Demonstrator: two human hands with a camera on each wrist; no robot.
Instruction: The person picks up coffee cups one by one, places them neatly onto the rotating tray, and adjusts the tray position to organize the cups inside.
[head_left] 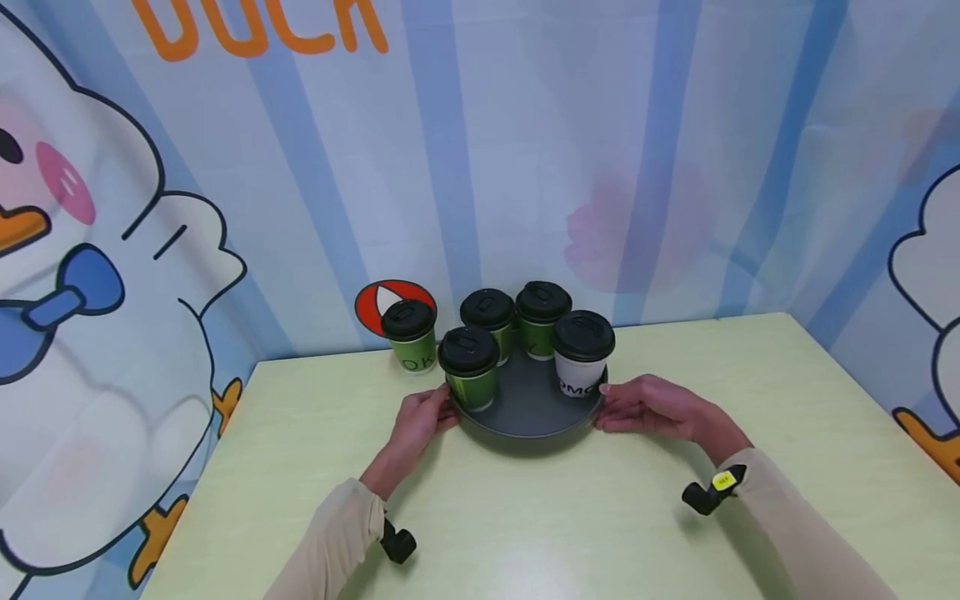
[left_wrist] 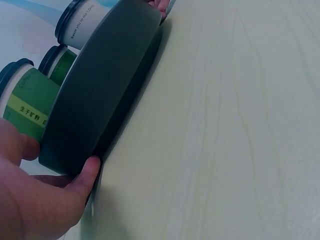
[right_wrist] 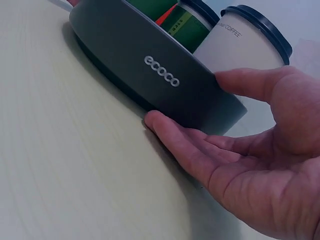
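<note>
A round dark grey tray [head_left: 521,417] marked "ecoco" carries several lidded paper cups. My left hand [head_left: 417,427] grips its left edge, with the thumb by the rim and fingers at the base. On the opposite edge, my right hand [head_left: 651,407] holds it the same way, thumb against the rim and fingers reaching under. A green cup [head_left: 471,388] stands at the front left of the tray, a white cup [head_left: 579,375] at the right. Two more green cups, one on the left [head_left: 504,343] and one on the right [head_left: 537,340], stand behind, partly hidden.
Left of the tray, another green cup [head_left: 415,354] with a black lid stands on the pale wooden table [head_left: 540,533]. A blue striped backdrop [head_left: 517,150] with cartoon ducks rises right behind the table's far edge.
</note>
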